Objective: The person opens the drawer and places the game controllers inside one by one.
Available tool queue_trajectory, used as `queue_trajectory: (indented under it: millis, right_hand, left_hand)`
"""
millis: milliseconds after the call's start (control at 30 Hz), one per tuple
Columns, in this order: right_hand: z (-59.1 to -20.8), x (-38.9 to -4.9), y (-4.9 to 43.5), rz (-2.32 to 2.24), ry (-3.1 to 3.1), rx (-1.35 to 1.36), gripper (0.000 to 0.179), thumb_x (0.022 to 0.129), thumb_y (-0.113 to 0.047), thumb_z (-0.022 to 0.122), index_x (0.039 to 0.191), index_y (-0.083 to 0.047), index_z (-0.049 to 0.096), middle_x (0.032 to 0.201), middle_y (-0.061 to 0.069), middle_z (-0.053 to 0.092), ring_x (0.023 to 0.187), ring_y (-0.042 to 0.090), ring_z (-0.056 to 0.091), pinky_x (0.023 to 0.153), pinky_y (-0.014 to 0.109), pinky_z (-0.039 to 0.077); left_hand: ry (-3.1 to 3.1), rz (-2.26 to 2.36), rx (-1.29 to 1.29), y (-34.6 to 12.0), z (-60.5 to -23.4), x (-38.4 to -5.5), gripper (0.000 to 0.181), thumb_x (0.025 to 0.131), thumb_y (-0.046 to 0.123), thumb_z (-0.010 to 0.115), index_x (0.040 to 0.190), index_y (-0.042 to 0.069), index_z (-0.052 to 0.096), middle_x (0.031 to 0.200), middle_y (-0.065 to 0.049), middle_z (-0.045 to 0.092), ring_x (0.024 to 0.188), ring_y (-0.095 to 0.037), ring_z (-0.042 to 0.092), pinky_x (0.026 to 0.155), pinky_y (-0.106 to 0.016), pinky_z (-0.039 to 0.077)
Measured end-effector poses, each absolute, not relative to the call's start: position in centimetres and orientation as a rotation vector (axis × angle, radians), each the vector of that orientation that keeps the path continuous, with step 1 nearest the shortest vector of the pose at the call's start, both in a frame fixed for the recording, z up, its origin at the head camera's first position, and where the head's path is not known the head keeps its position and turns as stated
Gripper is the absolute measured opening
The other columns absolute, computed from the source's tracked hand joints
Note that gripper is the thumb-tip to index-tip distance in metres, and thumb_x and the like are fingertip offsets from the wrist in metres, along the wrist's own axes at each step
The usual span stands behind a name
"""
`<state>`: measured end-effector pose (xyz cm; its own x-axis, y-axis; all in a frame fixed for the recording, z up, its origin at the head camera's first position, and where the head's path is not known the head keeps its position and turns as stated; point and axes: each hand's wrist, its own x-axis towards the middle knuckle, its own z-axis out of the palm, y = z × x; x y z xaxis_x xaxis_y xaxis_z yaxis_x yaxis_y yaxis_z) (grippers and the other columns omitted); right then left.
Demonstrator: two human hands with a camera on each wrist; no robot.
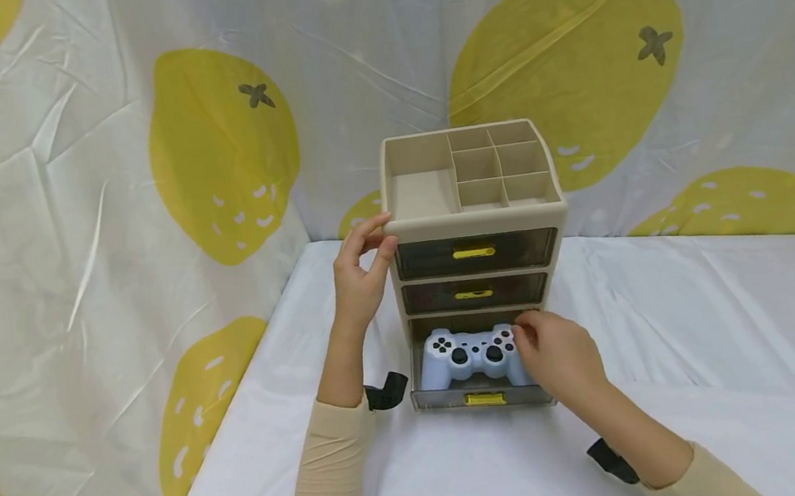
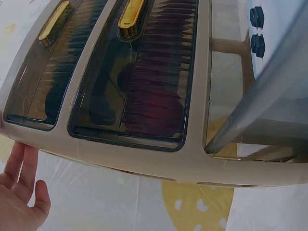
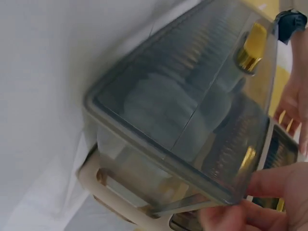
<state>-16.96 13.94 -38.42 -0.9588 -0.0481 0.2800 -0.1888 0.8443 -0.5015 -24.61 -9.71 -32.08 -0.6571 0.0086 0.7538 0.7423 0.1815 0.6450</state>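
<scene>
A beige desktop organizer stands on the white-covered surface, its bottom drawer pulled out. Inside that drawer lies a pale blue game controller, sticks and buttons facing up. My right hand is at the controller's right end, fingers curled over it and hiding its right handle. In the right wrist view, the right hand is by the drawer's upper corner, and the smoky clear front shows the controller dimly. My left hand touches the organizer's upper left side with its fingers extended.
Two smoky drawers with yellow handles, the upper drawer and the middle drawer, are closed; dark contents show through. On top are divided compartments. A lemon-print cloth hangs behind and at the left.
</scene>
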Motion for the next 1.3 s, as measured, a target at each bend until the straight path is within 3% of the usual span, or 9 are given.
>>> queue_trajectory:
  millis: [200, 333, 433, 633, 800, 1000, 1300]
  right_hand:
    - [-38.5, -13.9, 15.0, 1.316, -2.81, 0.107, 0.021, 0.091, -0.023, 0.058, 0.08, -0.006, 0.065, 0.059, 0.001, 0.056, 0.055, 0.017, 0.052, 0.048, 0.026, 0.04]
    - [-39.3, -12.5, 15.0, 1.466, -2.877, 0.103, 0.025, 0.09, -0.026, 0.061, 0.074, -0.007, 0.063, 0.056, 0.001, 0.055, 0.053, 0.017, 0.054, 0.047, 0.025, 0.037]
    - [-40.2, -11.8, 14.7, 1.454, -2.893, 0.186, 0.022, 0.089, -0.025, 0.061, 0.077, -0.007, 0.065, 0.057, 0.0, 0.057, 0.051, 0.012, 0.054, 0.047, 0.025, 0.039]
    - [-41.3, -11.4, 13.8, 1.597, -2.928, 0.3, 0.027, 0.093, -0.024, 0.056, 0.081, -0.002, 0.064, 0.059, 0.001, 0.058, 0.047, 0.014, 0.056, 0.043, 0.026, 0.043]
    - [-41.6, -11.7, 13.2, 1.81, -2.91, 0.258, 0.037, 0.096, -0.03, 0.049, 0.086, 0.004, 0.062, 0.059, 0.004, 0.061, 0.046, 0.019, 0.058, 0.037, 0.029, 0.04]
    - [-41.8, -12.0, 12.6, 1.955, -2.869, 0.174, 0.037, 0.098, -0.026, 0.045, 0.094, 0.009, 0.058, 0.058, 0.007, 0.061, 0.045, 0.02, 0.058, 0.037, 0.029, 0.04]
    - [-41.4, -12.5, 12.5, 2.018, -2.771, 0.109, 0.036, 0.098, -0.022, 0.045, 0.088, 0.01, 0.059, 0.053, 0.007, 0.056, 0.039, 0.018, 0.054, 0.036, 0.028, 0.039]
  left_hand:
    - [-1.832, -1.541, -0.714, -9.9, -33.2, -25.8, 0.029, 0.087, 0.003, 0.062, 0.117, 0.001, 0.059, 0.097, -0.014, 0.06, 0.088, -0.025, 0.058, 0.081, -0.034, 0.045]
    - [-1.838, -1.537, -0.708, -9.9, -33.1, -25.7, 0.029, 0.087, 0.004, 0.062, 0.117, 0.001, 0.059, 0.095, -0.014, 0.06, 0.088, -0.025, 0.058, 0.081, -0.032, 0.045]
    - [-1.841, -1.536, -0.706, -9.7, -32.0, -24.6, 0.029, 0.086, -0.002, 0.061, 0.115, -0.005, 0.058, 0.094, -0.02, 0.058, 0.087, -0.029, 0.058, 0.082, -0.032, 0.044]
    - [-1.838, -1.543, -0.696, -9.6, -32.1, -24.6, 0.029, 0.085, -0.004, 0.061, 0.114, -0.006, 0.058, 0.094, -0.02, 0.058, 0.087, -0.029, 0.057, 0.083, -0.033, 0.044]
    - [-1.841, -1.543, -0.691, -9.6, -32.1, -24.5, 0.029, 0.085, -0.004, 0.061, 0.114, -0.006, 0.058, 0.094, -0.021, 0.058, 0.087, -0.03, 0.057, 0.084, -0.034, 0.044]
    - [-1.837, -1.545, -0.692, -9.6, -32.1, -24.5, 0.029, 0.085, -0.005, 0.061, 0.114, -0.007, 0.058, 0.093, -0.021, 0.058, 0.087, -0.031, 0.058, 0.084, -0.035, 0.044]
    - [-1.829, -1.529, -0.705, -9.6, -32.1, -24.6, 0.029, 0.085, -0.006, 0.061, 0.114, -0.007, 0.058, 0.093, -0.021, 0.058, 0.087, -0.032, 0.058, 0.084, -0.035, 0.044]
